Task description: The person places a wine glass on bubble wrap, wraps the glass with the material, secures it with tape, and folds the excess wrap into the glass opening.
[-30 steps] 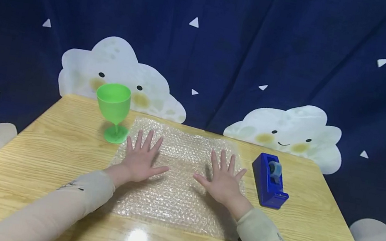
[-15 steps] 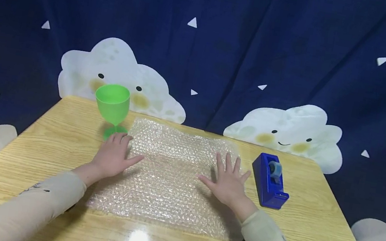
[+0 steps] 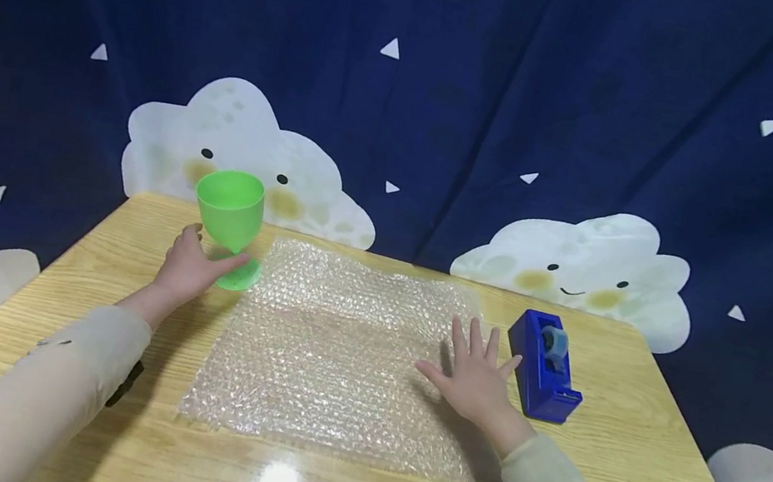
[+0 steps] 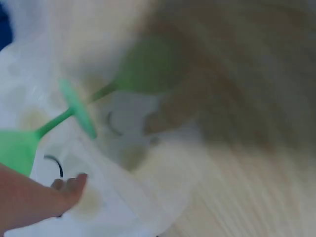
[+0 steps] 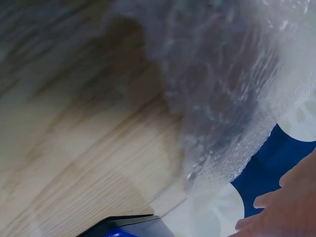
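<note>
A green plastic goblet (image 3: 232,208) stands upright at the back left of the wooden table. My left hand (image 3: 185,268) is beside its stem, the thumb stretched across in front of the stem and the fingers on the left side. In the left wrist view the fingers (image 4: 74,190) show by the goblet's bowl (image 4: 17,150), and no grip can be made out. A sheet of bubble wrap (image 3: 337,360) lies flat mid-table. Over its right part, my right hand (image 3: 478,382) is spread with fingers apart, holding nothing.
A blue tape dispenser (image 3: 541,367) with a roll of clear tape stands right of the bubble wrap, close to my right hand. Behind the wooden table (image 3: 627,448) hangs a dark blue curtain (image 3: 425,95) with white clouds and triangles.
My left hand has moved left from over the bubble wrap to the goblet's stem. My right hand has shifted slightly right and toward me, still spread. The goblet stays in place.
</note>
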Demonstrator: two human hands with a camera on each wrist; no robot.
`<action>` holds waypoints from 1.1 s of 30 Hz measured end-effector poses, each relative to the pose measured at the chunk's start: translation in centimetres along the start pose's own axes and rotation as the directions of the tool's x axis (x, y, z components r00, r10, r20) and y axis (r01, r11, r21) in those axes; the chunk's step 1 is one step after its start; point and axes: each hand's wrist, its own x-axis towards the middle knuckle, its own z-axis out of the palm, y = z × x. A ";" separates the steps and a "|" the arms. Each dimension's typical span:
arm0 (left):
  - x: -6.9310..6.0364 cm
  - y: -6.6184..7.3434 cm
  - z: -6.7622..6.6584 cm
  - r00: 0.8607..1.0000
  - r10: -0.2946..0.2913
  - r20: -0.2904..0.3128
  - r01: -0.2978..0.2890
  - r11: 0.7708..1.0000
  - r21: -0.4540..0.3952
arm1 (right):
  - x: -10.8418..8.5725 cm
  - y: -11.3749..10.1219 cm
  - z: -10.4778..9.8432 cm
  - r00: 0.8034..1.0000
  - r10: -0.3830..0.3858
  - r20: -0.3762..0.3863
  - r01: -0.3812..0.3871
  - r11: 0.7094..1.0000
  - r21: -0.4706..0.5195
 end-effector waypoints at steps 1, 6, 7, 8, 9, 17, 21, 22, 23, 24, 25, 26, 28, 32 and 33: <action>0.2 0.3 -0.3 1.000 -0.014 -0.015 0.013 0.998 -0.065 | -0.1 0.1 0.0 1.000 -0.001 -0.002 0.001 1.000 0.001; 0.9 1.1 -0.9 0.997 -0.027 -0.078 0.009 0.975 -0.222 | -0.6 0.4 0.0 1.000 -0.002 0.007 0.002 1.000 0.011; 1.0 1.2 -1.0 0.996 -0.030 -0.080 0.011 0.973 -0.232 | -0.7 0.5 0.0 1.000 -0.001 0.009 0.001 1.000 0.008; 1.1 1.3 -1.0 0.996 -0.032 -0.081 0.011 0.970 -0.244 | -0.8 0.6 0.0 1.000 -0.001 0.010 0.001 1.000 0.003; 1.2 1.3 -1.0 0.996 -0.035 -0.082 0.013 0.967 -0.255 | -0.8 0.6 -0.1 1.000 0.000 0.011 0.000 1.000 -0.002; 1.4 1.5 -1.4 0.990 -0.053 -0.128 0.015 0.959 -0.284 | -1.3 1.3 -0.6 0.999 -0.011 -0.032 0.010 1.000 -0.024; 1.2 2.0 -1.9 0.986 -0.040 -0.160 -0.014 0.947 -0.322 | -1.7 1.9 -0.8 0.999 -0.006 -0.045 0.004 1.000 -0.029; 1.2 2.2 -2.0 0.985 -0.038 -0.168 -0.020 0.942 -0.335 | -1.7 2.1 -0.8 0.999 -0.003 -0.042 0.002 1.000 -0.030; 1.2 2.3 -2.1 0.984 -0.037 -0.175 -0.026 0.938 -0.345 | -1.8 2.2 -0.9 0.999 0.001 -0.039 -0.002 0.999 -0.032; 1.1 2.6 -2.2 0.983 -0.036 -0.182 -0.032 0.934 -0.355 | -1.9 2.5 -0.9 0.999 0.001 -0.036 -0.002 0.999 -0.033; 1.1 2.8 -2.3 0.981 -0.035 -0.189 -0.037 0.931 -0.363 | -2.0 2.6 -0.9 1.000 0.000 -0.032 -0.001 0.999 -0.037; 1.0 3.0 -2.4 0.981 -0.035 -0.192 -0.040 0.928 -0.370 | -2.2 2.9 -1.0 1.000 -0.006 -0.031 0.005 0.999 -0.043; 0.8 3.4 -2.5 0.982 -0.027 -0.189 -0.048 0.923 -0.382 | -2.4 3.2 -1.2 1.000 -0.018 -0.020 0.017 0.998 -0.063; 0.5 4.2 -2.6 0.985 -0.007 -0.170 -0.063 0.914 -0.400 | -3.2 3.8 -1.9 0.998 0.031 0.049 -0.029 0.999 -0.041; 0.4 4.4 -2.6 0.986 0.000 -0.169 -0.069 0.912 -0.403 | -3.4 4.0 -2.1 0.996 0.055 0.074 -0.054 0.998 -0.019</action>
